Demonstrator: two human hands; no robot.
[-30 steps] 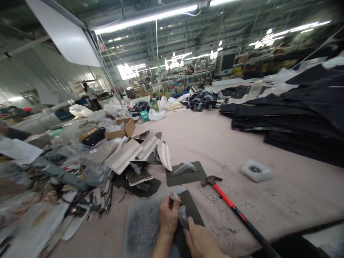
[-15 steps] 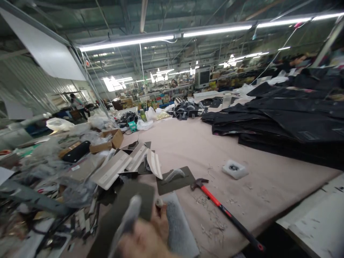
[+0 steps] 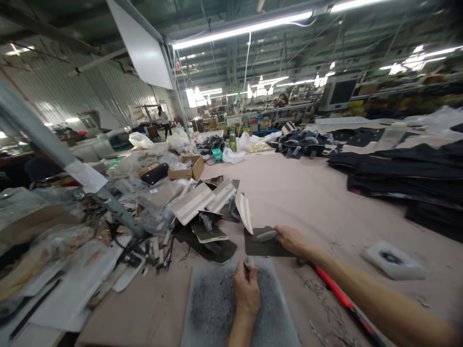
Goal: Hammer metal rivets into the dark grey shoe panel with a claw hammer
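Note:
My left hand [image 3: 246,291] is closed around a small pale piece with a rounded end [image 3: 249,262], whose kind I cannot make out. It rests over a grey, dark-smudged pad [image 3: 206,303] on the table. My right hand [image 3: 291,239] reaches in from the right, its fingers closed at the right end of a plastic-wrapped handle [image 3: 265,236]. That handle is fixed on a dark flat panel [image 3: 260,248] lying beyond the pad. Left of it is a pile of similar dark panels [image 3: 217,246] and pale-backed ones [image 3: 193,201].
A hammer with a red and black shaft [image 3: 334,289] lies partly behind my right forearm. Right of it sits a white block with a dark centre [image 3: 394,260]. Dark fabric pieces [image 3: 405,168] are stacked at right. Plastic bags, a cardboard box [image 3: 197,167] and a metal post [image 3: 119,209] stand left.
The dark panel that my right hand held has left it and a similar one lies on the pile. My right hand has moved to the other panel's handle. The view has swung left.

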